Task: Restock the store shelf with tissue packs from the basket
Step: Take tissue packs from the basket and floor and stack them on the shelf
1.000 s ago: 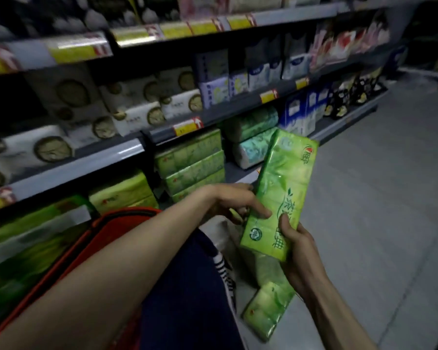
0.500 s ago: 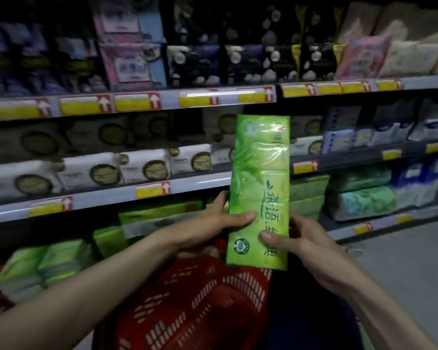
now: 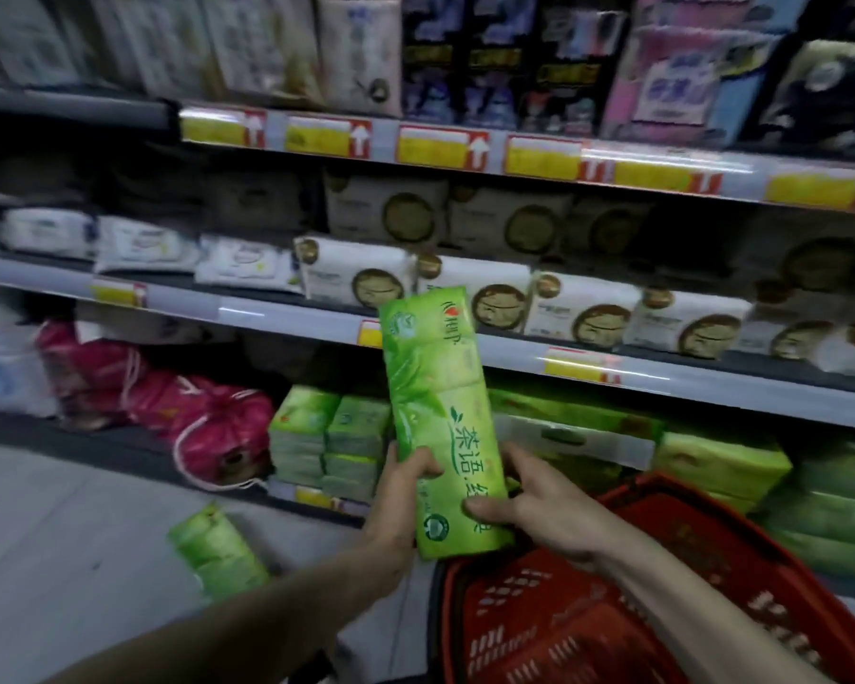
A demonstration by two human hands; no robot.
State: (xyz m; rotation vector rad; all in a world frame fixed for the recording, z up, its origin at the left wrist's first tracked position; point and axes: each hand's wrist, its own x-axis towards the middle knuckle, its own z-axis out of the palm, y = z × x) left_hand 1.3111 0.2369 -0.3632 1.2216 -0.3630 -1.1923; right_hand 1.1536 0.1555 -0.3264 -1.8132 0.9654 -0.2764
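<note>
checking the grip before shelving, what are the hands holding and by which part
Both hands hold the long green tissue pack by its lower end: left hand on its left edge, right hand on its right edge.

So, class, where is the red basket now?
Head view, lower right: the red basket sits below the right hand, beside the shelved green packs.

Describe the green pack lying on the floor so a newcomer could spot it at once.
Start at the bottom shelf, where green tissue stacks sit beside red drawstring bags. On the grey floor just in front of those stacks lies one green pack. It alone lies loose on the floor, neither shelved nor held.
</note>
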